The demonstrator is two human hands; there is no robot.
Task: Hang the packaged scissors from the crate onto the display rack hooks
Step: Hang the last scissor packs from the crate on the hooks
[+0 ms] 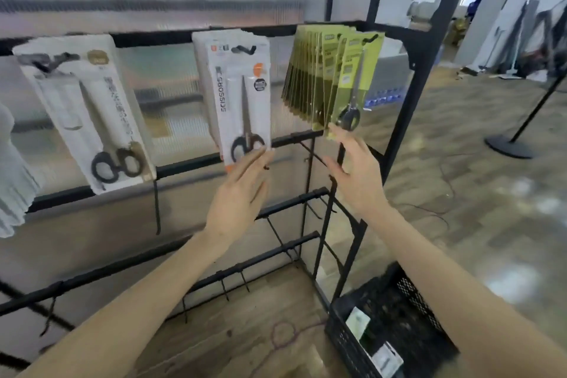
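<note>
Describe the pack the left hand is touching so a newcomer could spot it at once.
Find the black display rack and follow its top rail. Three bunches of packs hang there; take the middle bunch, whose front pack the left hand touches at its lower edge. It alone is white with orange corners and the word SCISSORS printed vertically.

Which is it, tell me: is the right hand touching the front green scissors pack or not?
Touching. The head view shows the right hand with fingertips meeting the bottom edge of the front green scissors pack, no gap visible between them.

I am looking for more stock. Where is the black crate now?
In the head view the black crate sits on the floor at lower right, beside the rack's foot, under the right forearm.
</note>
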